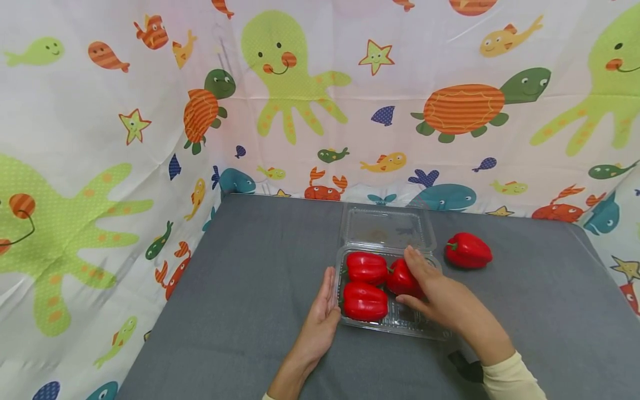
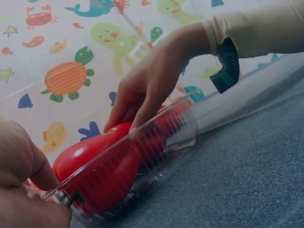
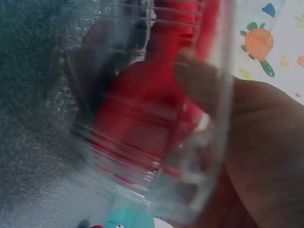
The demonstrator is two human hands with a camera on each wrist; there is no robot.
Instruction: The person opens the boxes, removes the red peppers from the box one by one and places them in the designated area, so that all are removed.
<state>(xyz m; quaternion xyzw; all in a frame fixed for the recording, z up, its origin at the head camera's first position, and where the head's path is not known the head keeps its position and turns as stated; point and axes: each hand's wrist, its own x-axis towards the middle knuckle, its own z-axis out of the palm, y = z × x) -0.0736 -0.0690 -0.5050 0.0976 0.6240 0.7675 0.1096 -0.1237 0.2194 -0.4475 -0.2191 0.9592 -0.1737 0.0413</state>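
A clear plastic clamshell container (image 1: 420, 328) lies on the grey cloth with its lid (image 1: 387, 225) folded back. Two red bell peppers fill its left side, a rear one (image 1: 366, 268) and a front one (image 1: 365, 301). My right hand (image 1: 440, 294) grips a third red bell pepper (image 1: 401, 278) inside the right half, thumb on the near side and fingers over the far side. Along the container's left wall, my left hand (image 1: 320, 316) rests with fingers straight, thumb by the near corner. In the left wrist view, peppers show through the ribbed wall (image 2: 156, 137).
Another red bell pepper (image 1: 468, 250) lies on the grey cloth (image 1: 250, 278) right of the container. Behind and at both sides hangs a curtain (image 1: 310, 50) printed with sea animals. A dark device (image 2: 227, 66) is on the right wrist.
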